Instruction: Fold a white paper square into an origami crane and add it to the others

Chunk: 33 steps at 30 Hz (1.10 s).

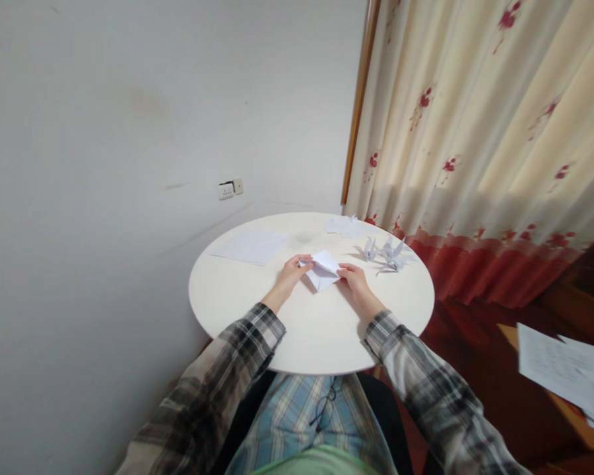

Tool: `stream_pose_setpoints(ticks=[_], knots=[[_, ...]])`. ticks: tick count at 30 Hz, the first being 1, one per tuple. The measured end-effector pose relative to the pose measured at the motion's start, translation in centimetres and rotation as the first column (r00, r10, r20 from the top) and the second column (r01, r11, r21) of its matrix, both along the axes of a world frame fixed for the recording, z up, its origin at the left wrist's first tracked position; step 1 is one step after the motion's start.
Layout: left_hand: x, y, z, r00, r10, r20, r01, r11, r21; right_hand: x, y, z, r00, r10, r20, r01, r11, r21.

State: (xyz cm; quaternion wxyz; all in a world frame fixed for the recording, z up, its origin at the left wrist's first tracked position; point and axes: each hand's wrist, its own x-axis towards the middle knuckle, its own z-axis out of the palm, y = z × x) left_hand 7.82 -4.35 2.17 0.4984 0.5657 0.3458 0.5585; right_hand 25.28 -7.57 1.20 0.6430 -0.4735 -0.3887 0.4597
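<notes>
Pinching: left hand (292, 269) and right hand (353, 277), fingers narrowed on opposite sides of folded paper (321, 272).
Surface: round white table (317, 336), folded paper near its middle, paper cranes (395, 264) near right hand.
Room: pale wall (129, 132), flowered curtain (475, 145).
Writing: sheets (564, 366) at right, illegible.

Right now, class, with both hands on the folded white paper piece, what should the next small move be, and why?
Probably ease the folded white paper piece flatter: a shadowed gap shows its layers standing apart, while the left hand and the right hand hold its opposite sides, seemingly well placed to guide it.
</notes>
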Motion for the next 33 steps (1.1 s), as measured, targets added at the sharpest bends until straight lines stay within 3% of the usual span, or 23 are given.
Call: stream_pose_setpoints(ticks=[9,12,15,20,23,26,29,33], knots=[[-0.4,0.7,-0.7,0.995,0.100,0.004,-0.100,0.994,-0.047,-0.8,-0.4,0.9,0.989,0.085,0.122,-0.102,0.984,0.144],[-0.5,0.6,-0.7,0.996,0.088,-0.017,-0.089,0.995,-0.043,-1.0,-0.3,0.7,0.966,0.013,0.259,-0.058,0.984,0.166],[-0.4,0.6,-0.7,0.992,0.089,-0.094,-0.090,0.996,-0.013,-1.0,-0.3,0.5,0.903,-0.072,0.424,-0.006,0.984,0.180],[-0.3,1.0,-1.3,0.965,0.058,-0.256,-0.042,0.997,0.069,-0.8,-0.2,0.2,0.777,-0.090,0.623,-0.046,0.979,0.200],[-0.3,1.2,-1.8,0.921,0.088,-0.380,-0.031,0.987,0.156,-0.7,0.0,0.0,0.672,-0.160,0.723,-0.026,0.971,0.239],[-0.3,1.2,-2.1,0.856,0.115,-0.504,0.029,0.963,0.268,-0.6,0.1,-0.2,0.606,-0.152,0.781,-0.047,0.973,0.226],[-0.3,1.0,-1.9,0.804,0.155,-0.574,0.055,0.942,0.332,-0.7,0.2,-0.4,0.604,-0.117,0.788,-0.078,0.976,0.205],[-0.4,0.9,-1.8,0.797,0.163,-0.581,0.026,0.952,0.303,-0.9,0.3,-0.6,0.649,-0.084,0.756,-0.115,0.972,0.207]])
